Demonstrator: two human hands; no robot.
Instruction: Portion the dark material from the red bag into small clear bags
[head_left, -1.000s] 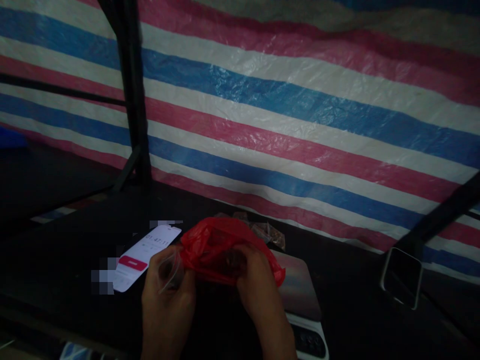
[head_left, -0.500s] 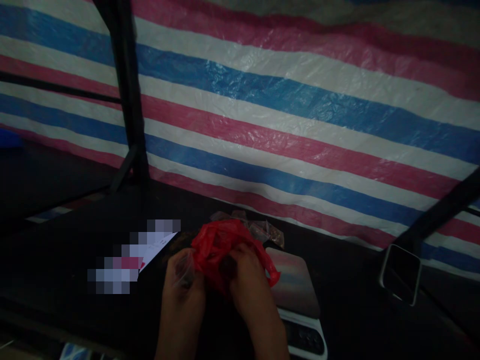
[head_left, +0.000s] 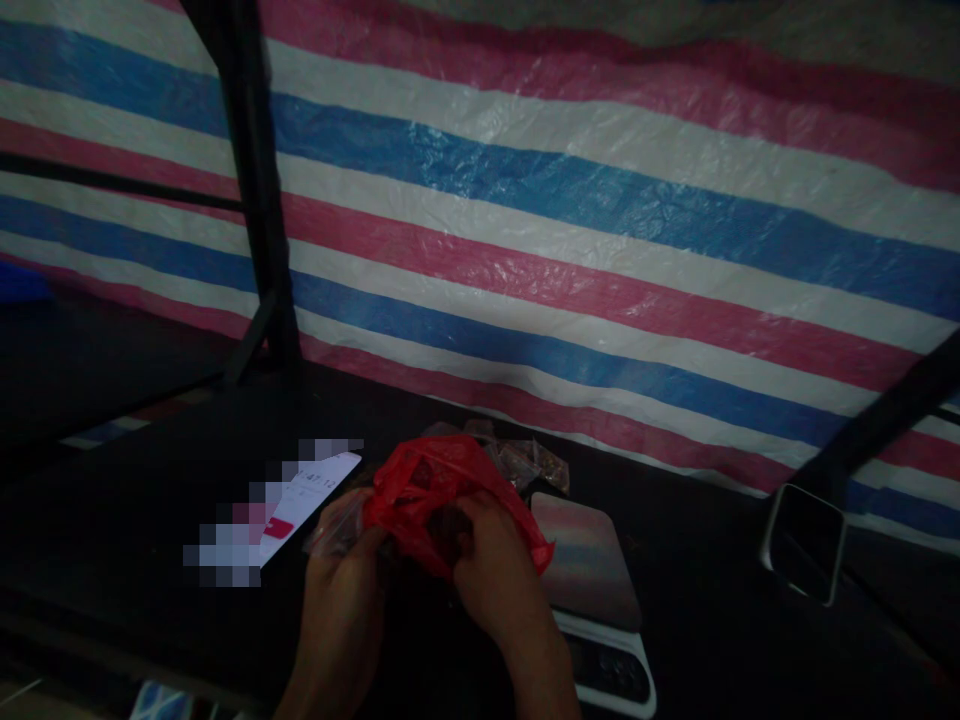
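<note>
The person's left hand [head_left: 341, 578], at the lower centre-left of the frame, holds a clear plastic bag [head_left: 336, 532] bunched between thumb and fingers, its loose film projecting to the left. The same hand is against the left edge of a red plastic bag [head_left: 442, 468], found crumpled at the lower centre of the frame. The right hand [head_left: 486, 555] has its fingers curled at the mouth of the red bag; whether they grip anything within cannot be told, the inside being too dark.

Beyond the red bag, partly covered by it, are small clear packets [head_left: 551, 468] with brownish contents. To the right of the bag is a scale [head_left: 589, 560] with a flat metallic plate and a dark control panel; the right forearm overlaps its near left part. A phone [head_left: 311, 505] with a lit screen, partly pixelated, is left of the hands. A dark-screened device [head_left: 806, 548] is tilted at the lower right. All are at a black table [head_left: 187, 475]. A striped plastic sheet [head_left: 525, 220] spans the upper frame.
</note>
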